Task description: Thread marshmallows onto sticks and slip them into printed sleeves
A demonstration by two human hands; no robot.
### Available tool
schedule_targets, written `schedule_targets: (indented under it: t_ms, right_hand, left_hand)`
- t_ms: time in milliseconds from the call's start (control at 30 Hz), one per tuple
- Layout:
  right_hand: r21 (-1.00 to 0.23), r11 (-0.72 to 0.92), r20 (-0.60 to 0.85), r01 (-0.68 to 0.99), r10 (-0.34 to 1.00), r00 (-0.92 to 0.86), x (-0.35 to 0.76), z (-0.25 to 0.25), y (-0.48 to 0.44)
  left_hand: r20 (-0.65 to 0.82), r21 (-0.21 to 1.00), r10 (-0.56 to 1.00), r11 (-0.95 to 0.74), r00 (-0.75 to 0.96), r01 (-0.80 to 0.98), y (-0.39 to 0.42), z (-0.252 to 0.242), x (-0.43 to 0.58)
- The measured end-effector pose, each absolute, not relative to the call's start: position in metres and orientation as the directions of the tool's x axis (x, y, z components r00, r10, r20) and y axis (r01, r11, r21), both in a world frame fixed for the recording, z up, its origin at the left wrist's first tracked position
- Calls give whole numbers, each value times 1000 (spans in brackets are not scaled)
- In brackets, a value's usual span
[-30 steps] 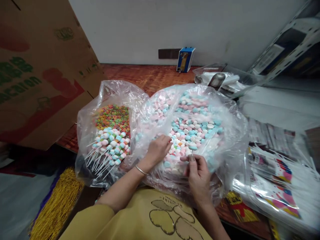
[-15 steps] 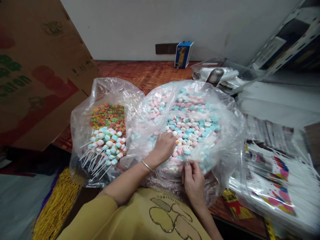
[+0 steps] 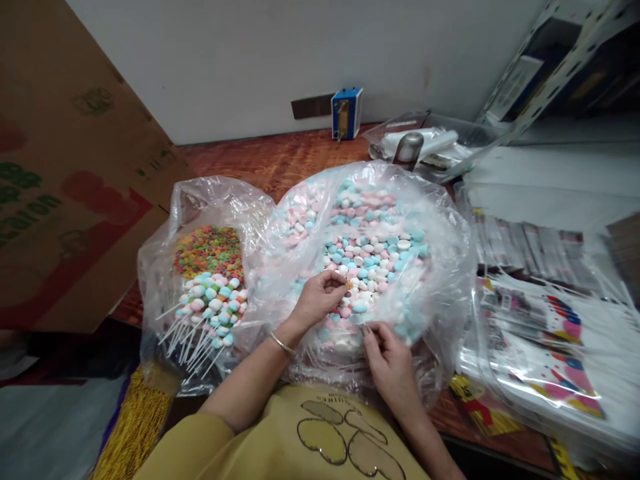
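Observation:
A big clear plastic bag (image 3: pixel 450 267) lies open before me, full of pink, white and blue marshmallow sweets (image 3: pixel 375 247). My left hand (image 3: pixel 320 298) is inside it, fingertips pinched on a small orange sweet. My right hand (image 3: pixel 387 357) sits at the bag's near edge, fingers pinched around a thin white stick with a blue sweet (image 3: pixel 359 307) on its tip. A second clear bag (image 3: pixel 165 267) to the left holds finished sweet skewers (image 3: pixel 210 307) on white sticks and small multicoloured ring sweets (image 3: pixel 207 247).
A large cardboard box (image 3: pixel 60 187) leans at the left. Gold tassels (image 3: pixel 127 427) lie at the lower left. Stacks of printed clear packets (image 3: pixel 545 340) fill the right. A blue box (image 3: pixel 346 113) stands by the wall, beside a clear tray with a metal tool (image 3: pixel 407 148).
My left hand rose from the pile with a small sweet pinched in its fingertips. My right hand stayed at the bag's near edge with the stick. The view shifted slightly.

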State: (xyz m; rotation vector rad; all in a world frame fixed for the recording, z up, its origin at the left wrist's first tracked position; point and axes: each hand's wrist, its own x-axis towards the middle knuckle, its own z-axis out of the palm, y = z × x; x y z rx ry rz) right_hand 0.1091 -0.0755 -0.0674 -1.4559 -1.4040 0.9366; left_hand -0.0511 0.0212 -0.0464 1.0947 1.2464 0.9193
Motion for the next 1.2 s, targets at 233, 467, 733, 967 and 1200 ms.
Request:
schedule_targets:
  t_ms: [233, 467, 733, 967, 1200]
  right_hand:
    - [-959, 2, -3, 284, 1000, -16, 103, -65, -82]
    - [-968, 55, 45, 244, 998, -47, 93, -67, -89]
    - [-967, 87, 79, 240, 996, -41, 94, -74, -91]
    - [-979, -44, 0, 200, 977, 214, 118, -75, -92]
    - [-984, -31, 21, 174, 956, 293, 128, -77, -93]
  left_hand:
    - [-52, 985, 996, 39, 75, 169, -5, -40, -61]
    - [188, 900, 979, -203, 77, 387, -34, -45, -73]
    - [327, 778, 924, -382, 198, 498, -34, -40, -86]
    - [228, 316, 837, -547, 497, 775, 30, -49, -71]
    - [92, 143, 862, -508, 499, 850, 50, -65, -65]
